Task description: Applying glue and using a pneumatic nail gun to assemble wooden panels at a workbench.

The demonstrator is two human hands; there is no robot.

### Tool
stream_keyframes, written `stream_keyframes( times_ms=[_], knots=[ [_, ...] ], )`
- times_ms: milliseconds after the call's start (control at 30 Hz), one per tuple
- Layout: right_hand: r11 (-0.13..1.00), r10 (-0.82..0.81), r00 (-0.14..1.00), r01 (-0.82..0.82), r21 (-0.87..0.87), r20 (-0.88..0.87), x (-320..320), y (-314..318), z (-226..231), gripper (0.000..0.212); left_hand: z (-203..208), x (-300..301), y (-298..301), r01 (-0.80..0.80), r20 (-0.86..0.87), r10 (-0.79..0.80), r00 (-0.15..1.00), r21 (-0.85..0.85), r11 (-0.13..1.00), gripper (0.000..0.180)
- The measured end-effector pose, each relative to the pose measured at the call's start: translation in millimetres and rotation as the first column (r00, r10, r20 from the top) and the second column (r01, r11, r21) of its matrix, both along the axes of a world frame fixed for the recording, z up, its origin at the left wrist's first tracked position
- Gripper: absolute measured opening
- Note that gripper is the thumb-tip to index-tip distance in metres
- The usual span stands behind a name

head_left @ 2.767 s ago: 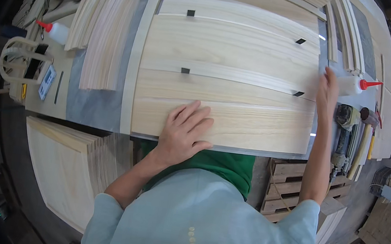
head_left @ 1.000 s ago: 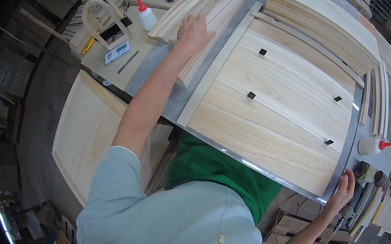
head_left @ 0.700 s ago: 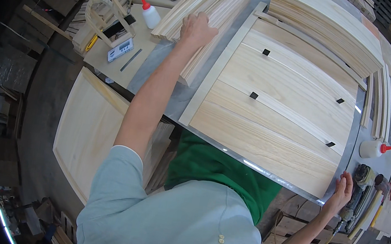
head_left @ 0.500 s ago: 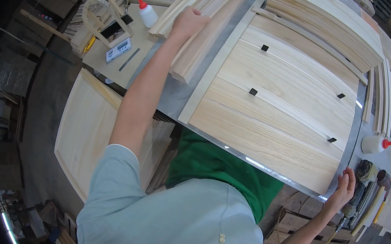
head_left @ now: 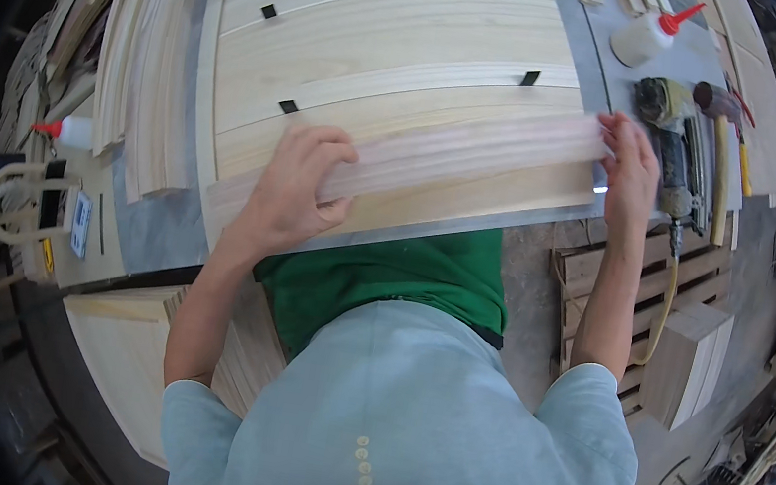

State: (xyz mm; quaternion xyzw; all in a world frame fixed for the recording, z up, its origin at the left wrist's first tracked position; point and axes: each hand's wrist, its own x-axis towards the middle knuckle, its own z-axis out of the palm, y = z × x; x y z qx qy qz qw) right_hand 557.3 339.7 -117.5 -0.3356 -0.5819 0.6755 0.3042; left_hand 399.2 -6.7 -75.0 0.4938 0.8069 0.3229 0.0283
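A pale wooden strip, smeared by motion, slants across the near part of a wooden panel made of boards. My left hand is closed round the strip toward its left end, thumb on the near side. At the other end, the fingers of my right hand grip the strip's tip. Several small black pieces, one of them a black square, sit along the seams of the panel. A light wooden edge strip borders the panel on the left.
Stacked wooden strips lie left of the panel. A white bottle with a red nozzle, a hosed air tool and a hammer are at the right. Another red-nozzled bottle lies far left. A pallet stands below the bench.
My left hand has come from the strip stack to the panel's near edge with a wooden strip. My right hand has risen from the bench corner onto the strip's end. The view has turned.
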Motion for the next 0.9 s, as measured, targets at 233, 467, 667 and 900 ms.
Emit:
stream_keyframes(
  times_ms=[233,467,667,900],
  knots=[
    [0.923,0.07,0.965,-0.159,0.351,0.253,-7.4,2.5,-8.2,0.028,-22.7,-2.8,20.0,0.051,0.041,-0.048,0.998,-0.067,0.996,0.045],
    [0.756,-0.04,0.913,-0.238,0.61,0.406,-15.8,7.8,-8.1,0.03,-33.2,2.3,22.9,-0.014,-0.011,0.013,1.0,-0.018,1.0,0.043],
    [0.744,-0.085,0.935,-0.171,0.646,0.345,-65.9,33.1,5.7,0.031,-36.7,0.4,20.4,-0.001,0.014,0.002,1.0,-0.029,1.0,0.044],
    [0.286,-0.338,0.868,-0.272,0.919,0.363,-204.0,110.9,-8.7,0.037,-35.4,-7.2,23.9,-0.016,-0.022,0.015,1.0,-0.046,0.999,0.044]
  ],
)
